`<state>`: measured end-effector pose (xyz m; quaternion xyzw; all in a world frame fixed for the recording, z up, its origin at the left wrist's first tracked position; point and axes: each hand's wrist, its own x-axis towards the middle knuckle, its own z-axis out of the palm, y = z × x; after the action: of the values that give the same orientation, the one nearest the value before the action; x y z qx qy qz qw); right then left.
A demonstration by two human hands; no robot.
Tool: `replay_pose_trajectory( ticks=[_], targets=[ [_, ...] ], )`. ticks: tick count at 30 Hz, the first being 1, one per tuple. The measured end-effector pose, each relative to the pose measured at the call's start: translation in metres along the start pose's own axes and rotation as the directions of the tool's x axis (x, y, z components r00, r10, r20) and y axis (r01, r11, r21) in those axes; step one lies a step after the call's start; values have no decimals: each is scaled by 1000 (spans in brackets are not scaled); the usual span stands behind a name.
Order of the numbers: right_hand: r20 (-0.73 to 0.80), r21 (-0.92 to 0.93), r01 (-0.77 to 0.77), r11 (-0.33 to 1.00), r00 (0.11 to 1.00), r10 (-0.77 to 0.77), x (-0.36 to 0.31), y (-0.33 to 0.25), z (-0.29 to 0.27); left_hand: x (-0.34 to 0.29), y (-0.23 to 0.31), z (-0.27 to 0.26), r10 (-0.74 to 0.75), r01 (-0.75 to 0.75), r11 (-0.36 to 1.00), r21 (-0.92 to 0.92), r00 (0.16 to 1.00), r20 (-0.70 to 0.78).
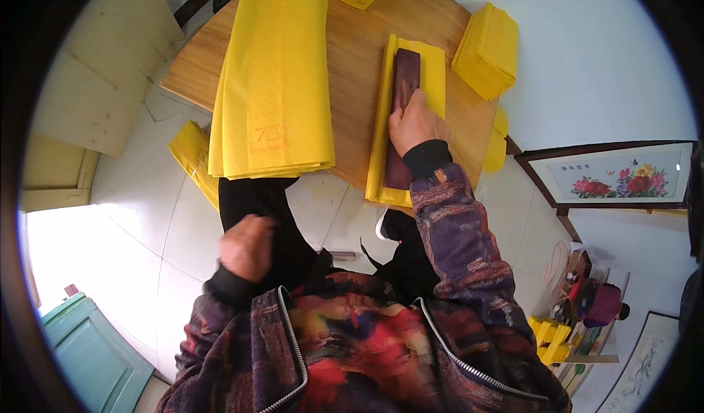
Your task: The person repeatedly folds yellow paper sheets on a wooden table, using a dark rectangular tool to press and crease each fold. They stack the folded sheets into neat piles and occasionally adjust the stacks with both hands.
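My right hand [418, 123] is curled closed around the middle of a dark bar [408, 67], knuckles up, with the sleeve cuff close behind. My left hand [247, 248] is drawn in over my lap, fingers bent in; it is blurred, and I cannot tell how tightly it is closed or whether anything is in it.

My own hand covers part of the bar, and I cannot see all my fingertips. The upper edge of the view cuts off the far end of the large yellow stack [275, 68], to the left.

The bar is long, narrow and straight-sided, a deep reddish brown. It lies lengthwise on a strip of yellow sheets [433, 65] on the right part of the wooden table [356, 39], their near end at the table's edge. The large stack has many thin layers and a reddish mark near its near end.
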<state>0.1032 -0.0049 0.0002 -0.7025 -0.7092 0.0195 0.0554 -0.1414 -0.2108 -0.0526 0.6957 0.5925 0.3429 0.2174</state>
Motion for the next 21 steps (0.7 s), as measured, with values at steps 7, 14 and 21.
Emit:
replay_pose_trajectory(
  ticks=[7, 14, 21],
  targets=[
    [-9, -3, -4, 1000, 1000, 4, 2, 2, 2, 67, 58, 62, 294, -283, 946, -158, 954, 54],
    [4, 70, -4, 998, 1000, 4, 1, 4, 1, 99, 55, 106, 19, -13, 923, -385, 1000, 12],
    [144, 261, -112, 959, 987, 76, 8, 24, -14, 124, 43, 132, -148, 205, 887, -413, 975, 167]
  ],
)
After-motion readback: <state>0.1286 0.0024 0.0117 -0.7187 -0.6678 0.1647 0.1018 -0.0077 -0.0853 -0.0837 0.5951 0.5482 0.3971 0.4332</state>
